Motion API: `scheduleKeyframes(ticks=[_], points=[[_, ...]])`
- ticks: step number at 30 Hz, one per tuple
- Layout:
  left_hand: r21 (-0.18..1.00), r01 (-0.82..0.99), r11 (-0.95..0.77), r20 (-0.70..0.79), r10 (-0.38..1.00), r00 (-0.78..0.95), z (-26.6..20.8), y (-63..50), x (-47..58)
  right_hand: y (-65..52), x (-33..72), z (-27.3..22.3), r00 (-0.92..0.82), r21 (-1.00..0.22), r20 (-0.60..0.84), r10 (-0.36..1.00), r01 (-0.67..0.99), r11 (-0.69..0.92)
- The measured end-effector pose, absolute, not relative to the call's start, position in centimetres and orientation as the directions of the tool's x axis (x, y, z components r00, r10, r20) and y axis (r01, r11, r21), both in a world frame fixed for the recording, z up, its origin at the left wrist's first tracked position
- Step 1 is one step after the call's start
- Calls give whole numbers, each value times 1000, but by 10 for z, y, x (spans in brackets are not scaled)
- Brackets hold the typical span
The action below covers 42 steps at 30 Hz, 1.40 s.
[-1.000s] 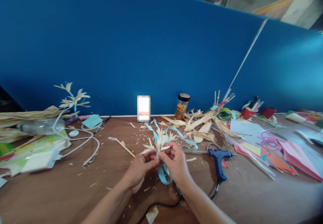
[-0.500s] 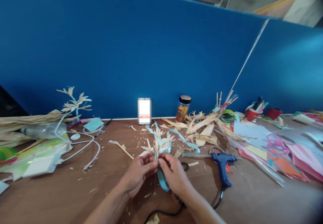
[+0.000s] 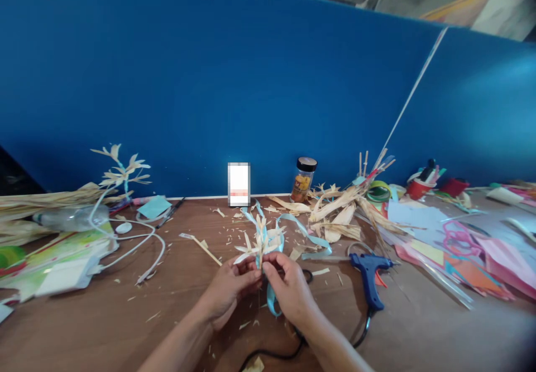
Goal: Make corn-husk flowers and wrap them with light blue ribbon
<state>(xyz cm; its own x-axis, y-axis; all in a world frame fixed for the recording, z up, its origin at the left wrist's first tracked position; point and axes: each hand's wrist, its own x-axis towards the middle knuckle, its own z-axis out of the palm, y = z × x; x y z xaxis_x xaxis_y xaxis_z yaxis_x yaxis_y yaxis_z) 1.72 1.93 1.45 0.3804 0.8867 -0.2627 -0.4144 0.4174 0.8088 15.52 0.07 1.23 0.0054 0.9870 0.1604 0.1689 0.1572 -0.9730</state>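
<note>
Between my two hands stands a corn-husk flower (image 3: 260,240) with pale pointed petals, held upright by its stem. My left hand (image 3: 234,285) pinches the stem from the left, thumb against fingers. From the right, the thumb and fingers of my right hand (image 3: 287,282) close on the same stem. Light blue ribbon (image 3: 272,299) hangs below the flower and also loops across the table behind it. The fingers hide most of the stem.
A blue glue gun (image 3: 371,277) with a black cord lies at right. Behind are a black-lidded jar (image 3: 304,179) and dried husks (image 3: 339,210). Another husk flower stem (image 3: 125,173), a plastic bottle (image 3: 71,217) and white cable (image 3: 157,249) lie left. Pink scissors (image 3: 458,241) rest on paper.
The flower has turned and tipped slightly to the left between my fingers. The ribbon hanging below has shifted a little to the right. Both hands keep nearly the same place.
</note>
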Motion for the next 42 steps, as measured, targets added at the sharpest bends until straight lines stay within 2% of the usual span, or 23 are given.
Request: scheduleKeyframes(ticks=[8, 20, 28, 32, 35, 38, 42], points=[[822, -389, 415, -268, 886, 378, 10, 18, 17, 1, 155, 12, -6, -972, 176, 984, 160, 175], [861, -330, 386, -308, 914, 264, 10, 22, 15, 2, 155, 7, 64, -980, 171, 983, 118, 162], [846, -367, 387, -303, 915, 265, 12, 26, 15, -3, 158, 16, 28, -888, 152, 988, 443, 125], [843, -366, 395, -299, 909, 292, 14, 28, 12, -7, 156, 19, 18, -905, 112, 994, 415, 94], [895, -329, 300, -233, 945, 228, 16, 28, 10, -11, 154, 21, 7, -918, 105, 994, 385, 95], [960, -239, 148, -137, 989, 62, 18, 28, 9, -16, 152, 28, -21, -899, 170, 985, 407, 164], [968, -242, 61, -75, 996, -50, 19, 30, 8, -27, 151, 53, -174, -777, 345, 922, 499, 385]])
